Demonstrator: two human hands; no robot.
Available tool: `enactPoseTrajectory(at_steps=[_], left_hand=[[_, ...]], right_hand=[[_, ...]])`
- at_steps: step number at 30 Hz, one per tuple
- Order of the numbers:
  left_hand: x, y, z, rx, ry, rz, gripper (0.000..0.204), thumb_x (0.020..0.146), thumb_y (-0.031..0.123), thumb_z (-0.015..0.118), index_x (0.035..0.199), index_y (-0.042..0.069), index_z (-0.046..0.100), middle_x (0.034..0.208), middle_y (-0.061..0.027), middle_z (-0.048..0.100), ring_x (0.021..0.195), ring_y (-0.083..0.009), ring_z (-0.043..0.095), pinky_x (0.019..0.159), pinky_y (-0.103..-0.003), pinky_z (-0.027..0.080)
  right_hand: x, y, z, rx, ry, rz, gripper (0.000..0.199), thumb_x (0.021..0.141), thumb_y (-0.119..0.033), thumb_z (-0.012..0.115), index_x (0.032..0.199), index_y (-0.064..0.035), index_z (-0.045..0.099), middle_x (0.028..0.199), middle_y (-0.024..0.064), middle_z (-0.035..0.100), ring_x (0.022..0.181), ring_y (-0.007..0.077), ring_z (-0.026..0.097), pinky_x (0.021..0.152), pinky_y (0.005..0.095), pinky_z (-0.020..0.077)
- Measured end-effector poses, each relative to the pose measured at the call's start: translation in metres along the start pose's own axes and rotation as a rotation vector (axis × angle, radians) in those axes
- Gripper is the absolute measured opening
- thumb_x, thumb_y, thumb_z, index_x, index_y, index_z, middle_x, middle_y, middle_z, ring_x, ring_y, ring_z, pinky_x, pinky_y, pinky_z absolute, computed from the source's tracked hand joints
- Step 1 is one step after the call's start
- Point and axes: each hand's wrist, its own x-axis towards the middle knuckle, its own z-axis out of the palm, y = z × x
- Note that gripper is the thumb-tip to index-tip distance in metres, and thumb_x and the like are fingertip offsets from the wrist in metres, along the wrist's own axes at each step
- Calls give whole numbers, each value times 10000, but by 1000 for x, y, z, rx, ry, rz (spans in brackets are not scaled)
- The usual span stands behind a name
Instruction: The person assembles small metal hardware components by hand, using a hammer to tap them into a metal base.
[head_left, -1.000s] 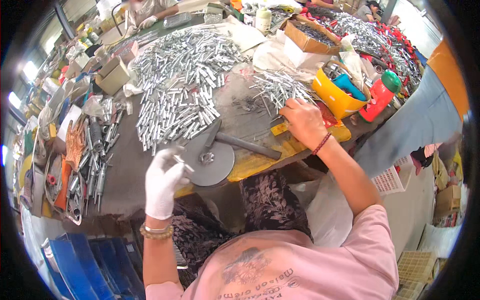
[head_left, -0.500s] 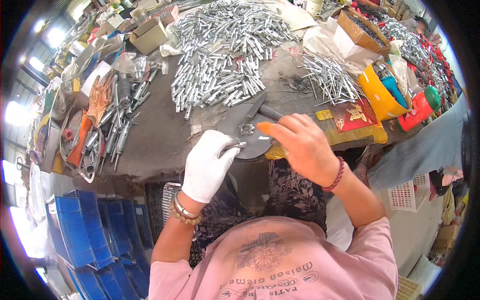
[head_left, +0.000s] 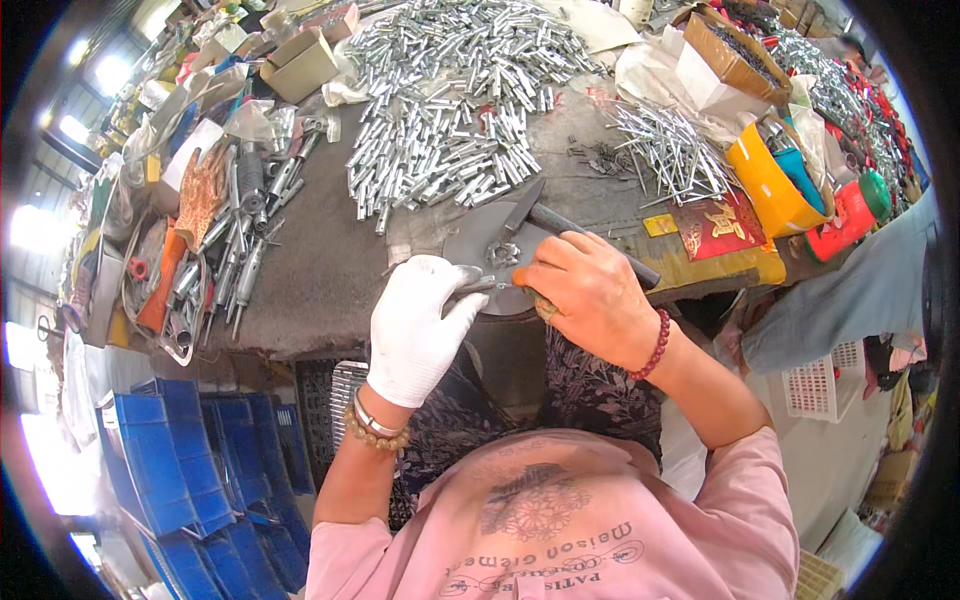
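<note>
Blue bins stand below and left of a dark workbench. At its edge, the gloved left hand pinches a small silver tube near a grey disc; the bare right hand bunches its fingertips beside the tube, around what I cannot tell.

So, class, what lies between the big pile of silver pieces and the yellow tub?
In the head view: a heap of thin silver rods and some small dark pieces.
</note>
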Motion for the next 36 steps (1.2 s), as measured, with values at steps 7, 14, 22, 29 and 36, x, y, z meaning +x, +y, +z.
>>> enactPoseTrajectory(at_steps=[7,14,22,29,36], left_hand=[[3,-4,3,-65,-33,-49,198,870,98,835,1054,41,792,998,-123,729,1022,-327,686,922,-419,549],[-2,-4,2,-92,-44,-80,161,875,81,818,1029,37,797,984,-122,729,1005,-316,683,918,-412,538],[-8,-3,4,-198,-43,-51,142,866,61,815,1005,35,798,970,-115,717,978,-305,670,900,-407,529],[2,-3,3,-174,-15,-54,124,847,70,841,962,59,796,918,-95,696,931,-307,671,860,-408,549],[-12,-27,10,30,128,104,88,883,161,749,952,144,800,940,-84,711,932,-326,681,884,-449,573]], right_hand=[[3,6,4,-68,11,-37,145,825,-86,748,967,-112,756,964,57,628,945,279,658,874,431,544],[5,6,3,-76,-8,-91,131,834,-99,745,963,-115,757,947,46,617,916,256,655,851,411,533],[3,-1,9,-93,-65,-153,152,878,-117,709,1020,-114,762,988,41,625,979,240,664,871,399,530],[10,35,-16,-58,187,112,224,837,-62,748,1054,-109,777,992,85,689,953,316,711,862,456,582],[36,123,-2,-319,21,386,377,880,-67,752,1254,-89,790,1240,200,740,1163,420,705,1004,500,577]])
